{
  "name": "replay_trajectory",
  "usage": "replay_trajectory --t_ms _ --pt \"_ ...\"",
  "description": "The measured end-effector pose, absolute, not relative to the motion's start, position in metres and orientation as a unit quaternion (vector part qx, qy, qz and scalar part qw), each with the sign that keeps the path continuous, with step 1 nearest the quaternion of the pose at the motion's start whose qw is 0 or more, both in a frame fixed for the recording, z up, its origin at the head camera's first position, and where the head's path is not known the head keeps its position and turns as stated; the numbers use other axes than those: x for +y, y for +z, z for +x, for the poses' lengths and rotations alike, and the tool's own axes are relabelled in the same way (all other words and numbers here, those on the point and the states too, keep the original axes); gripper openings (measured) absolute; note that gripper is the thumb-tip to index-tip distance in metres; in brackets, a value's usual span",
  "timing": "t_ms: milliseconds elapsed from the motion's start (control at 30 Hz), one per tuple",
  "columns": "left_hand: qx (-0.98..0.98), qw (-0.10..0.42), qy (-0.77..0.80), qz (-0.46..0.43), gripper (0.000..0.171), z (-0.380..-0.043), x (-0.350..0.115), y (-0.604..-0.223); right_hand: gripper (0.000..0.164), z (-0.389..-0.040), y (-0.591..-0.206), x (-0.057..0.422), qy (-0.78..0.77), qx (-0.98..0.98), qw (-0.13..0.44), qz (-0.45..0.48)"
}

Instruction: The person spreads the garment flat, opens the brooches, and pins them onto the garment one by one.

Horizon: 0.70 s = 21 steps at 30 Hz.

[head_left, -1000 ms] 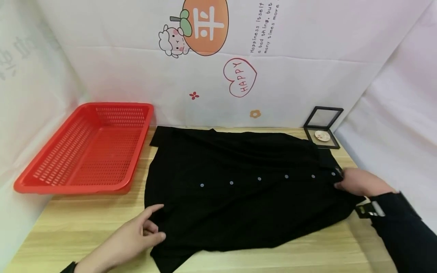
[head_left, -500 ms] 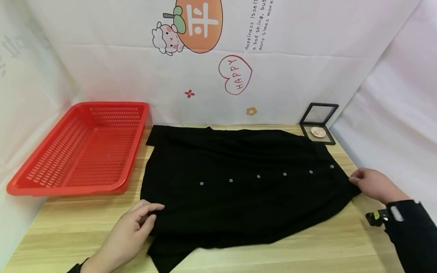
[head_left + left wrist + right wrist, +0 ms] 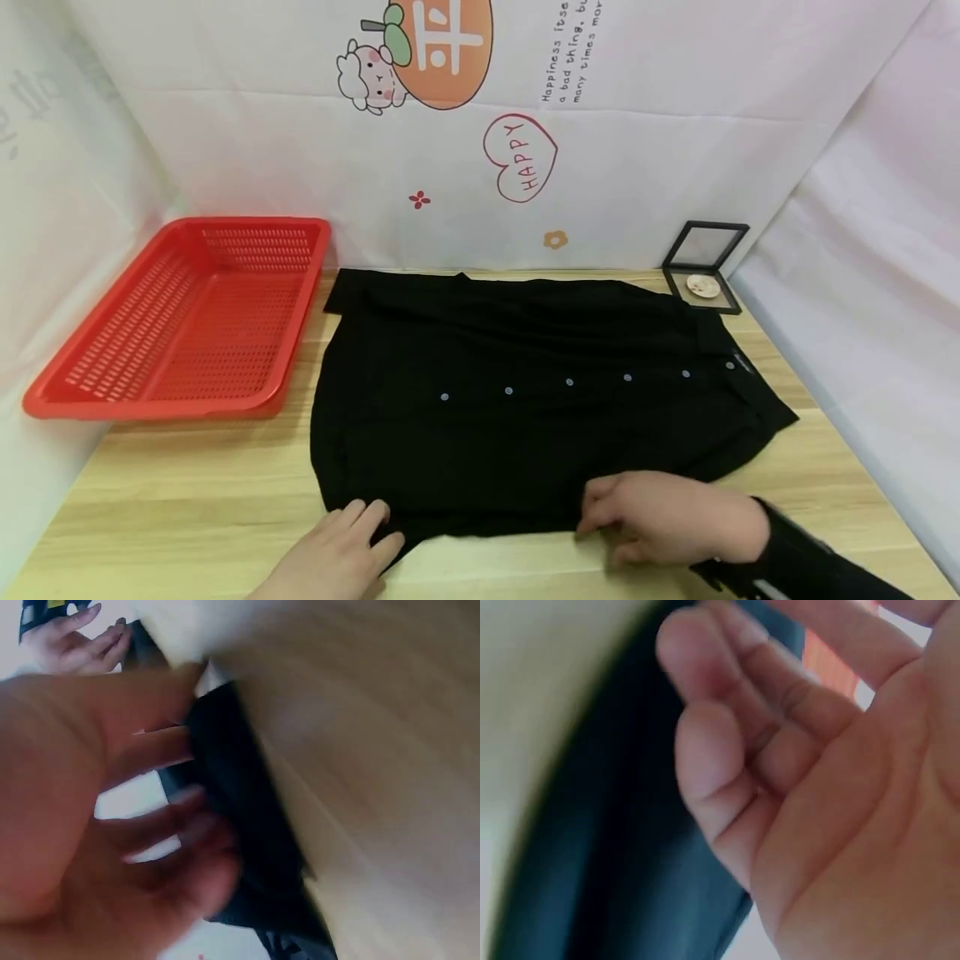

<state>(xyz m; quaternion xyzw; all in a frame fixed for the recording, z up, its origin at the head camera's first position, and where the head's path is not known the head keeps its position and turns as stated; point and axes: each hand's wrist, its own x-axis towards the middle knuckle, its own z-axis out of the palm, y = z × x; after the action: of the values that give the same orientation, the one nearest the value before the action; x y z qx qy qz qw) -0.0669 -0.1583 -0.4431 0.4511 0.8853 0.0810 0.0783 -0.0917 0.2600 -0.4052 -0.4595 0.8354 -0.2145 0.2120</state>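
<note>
A black button-up shirt (image 3: pixel 525 442) lies spread on the wooden table, its row of pale buttons running left to right. At its lower left corner my left hand (image 3: pixel 337 550) pinches the cloth; the left wrist view shows a dark fold (image 3: pixel 232 780) between thumb and fingers, blurred by motion. My right hand (image 3: pixel 660 517) is at the shirt's near edge, fingertips right at the hem. In the right wrist view its fingers (image 3: pixel 709 750) are loosely bent beside the dark cloth, with none visible between them.
A red plastic basket (image 3: pixel 300 342) stands left of the shirt. A small black frame (image 3: pixel 735 302) holding a round pale disc sits at the back right corner. White printed cloth (image 3: pixel 637 192) hangs behind, with white cloth on both sides.
My right hand has left the shirt's right end and come left and nearer to its front edge. My left hand has moved down to the lower left corner, where less cloth now sticks out.
</note>
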Motion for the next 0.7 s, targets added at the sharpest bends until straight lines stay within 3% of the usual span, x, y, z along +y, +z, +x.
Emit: replay_trajectory --t_ms 100,333,433,567,700 --pt "0.866 -0.003 0.094 0.492 0.017 -0.072 -0.154 -0.441 0.043 -0.085 -0.412 0.245 -0.177 0.854 0.213 -0.440" --pt "0.803 -0.098 0.316 0.496 0.026 -0.076 -0.146 -0.394 0.028 -0.082 -0.402 0.223 -0.166 0.855 0.152 -0.468" --pt "0.796 -0.123 0.384 0.451 0.028 -0.075 -0.143 -0.368 0.036 -0.077 -0.394 0.204 -0.189 0.832 0.113 -0.509" --pt "0.774 -0.083 0.474 0.412 0.030 -0.072 -0.136 -0.342 0.057 -0.070 -0.389 0.178 -0.189 0.808 0.121 -0.545" --pt "0.752 -0.050 0.503 0.424 0.027 -0.073 -0.123 -0.332 0.052 -0.066 -0.401 0.158 -0.143 0.796 0.125 -0.575"
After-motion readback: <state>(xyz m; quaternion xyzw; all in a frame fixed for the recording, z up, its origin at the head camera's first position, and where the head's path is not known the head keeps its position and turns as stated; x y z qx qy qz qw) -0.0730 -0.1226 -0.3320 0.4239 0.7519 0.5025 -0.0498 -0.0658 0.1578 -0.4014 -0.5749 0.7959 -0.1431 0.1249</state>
